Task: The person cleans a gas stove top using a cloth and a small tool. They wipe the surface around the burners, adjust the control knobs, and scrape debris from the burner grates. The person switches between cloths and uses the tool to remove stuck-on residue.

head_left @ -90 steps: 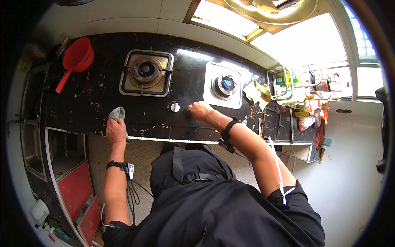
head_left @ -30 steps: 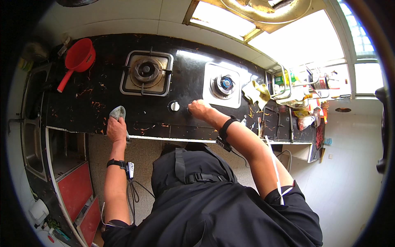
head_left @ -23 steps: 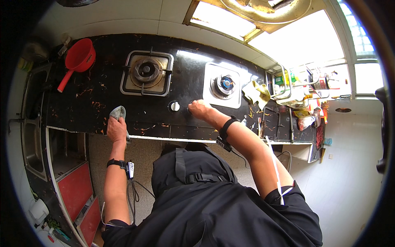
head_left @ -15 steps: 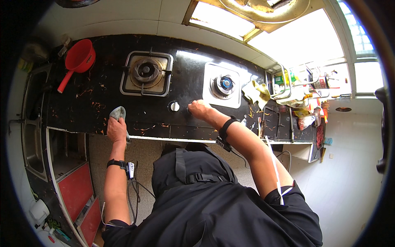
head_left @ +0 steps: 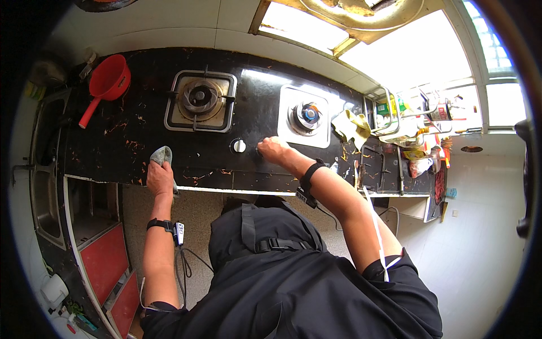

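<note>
Left hand point(head_left: 160, 177) is closing round a bunched grey-green cloth point(head_left: 161, 154), fingers curled, a wad poking out past the knuckles; cloth is sitting at the front edge of the black, orange-streaked countertop point(head_left: 145, 79), left of the burners. Right hand point(head_left: 273, 150) is reaching to the counter just right of a round white control knob point(head_left: 239, 146), fingers bunching and curling inward; what's under them is hidden, can't tell how tightly they're closed or on what. Just beyond that hand, a square, silvery metal gas burner point(head_left: 305, 117) is showing blue with a bit of orange at its centre. Further left, a square, brown-stained metal burner point(head_left: 200, 100) is sitting behind the knob. Crumpled yellowish cloth point(head_left: 353, 127) is lying right beside the silvery burner. Red plastic dipper point(head_left: 107, 79) is resting at far left, handle pointing toward the front. Black straps point(head_left: 160, 224) are circling both wrists. Red cupboard panels point(head_left: 103, 254) are standing lower left, near a steel sink point(head_left: 48, 195).
</note>
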Motion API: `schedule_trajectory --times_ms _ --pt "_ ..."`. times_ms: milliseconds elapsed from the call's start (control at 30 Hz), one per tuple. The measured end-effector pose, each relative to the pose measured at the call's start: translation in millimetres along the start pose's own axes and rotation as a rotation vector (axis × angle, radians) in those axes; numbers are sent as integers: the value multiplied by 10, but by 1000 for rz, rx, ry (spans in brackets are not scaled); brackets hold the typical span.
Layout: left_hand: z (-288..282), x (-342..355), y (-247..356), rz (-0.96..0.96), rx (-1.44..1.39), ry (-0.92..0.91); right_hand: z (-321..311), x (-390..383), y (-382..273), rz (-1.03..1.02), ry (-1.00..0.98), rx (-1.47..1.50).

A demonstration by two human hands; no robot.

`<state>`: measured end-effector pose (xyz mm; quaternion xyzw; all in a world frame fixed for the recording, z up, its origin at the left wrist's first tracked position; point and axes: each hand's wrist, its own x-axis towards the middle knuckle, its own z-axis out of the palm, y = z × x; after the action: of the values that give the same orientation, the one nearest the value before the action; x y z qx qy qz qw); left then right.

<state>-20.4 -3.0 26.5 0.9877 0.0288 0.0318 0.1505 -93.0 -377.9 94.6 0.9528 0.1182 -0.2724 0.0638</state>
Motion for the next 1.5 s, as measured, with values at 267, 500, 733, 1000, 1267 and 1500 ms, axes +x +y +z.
schedule_trajectory --times_ms 267,500,733,1000,1267,1500 --pt "19 -1 -10 6 9 19 -3 2 1 0 1 4" --pt "31 -2 -15 -3 7 11 -15 2 1 6 -15 6" --pt "38 1 -21 -3 8 8 -27 -5 -9 11 -3 5" --pt "59 -1 -38 5 4 16 -5 23 -7 10 -36 -22" --pt "78 -2 -44 36 19 72 34 40 21 -50 8 -18" --pt "78 -7 -35 24 14 74 -31 26 8 -72 4 -25"
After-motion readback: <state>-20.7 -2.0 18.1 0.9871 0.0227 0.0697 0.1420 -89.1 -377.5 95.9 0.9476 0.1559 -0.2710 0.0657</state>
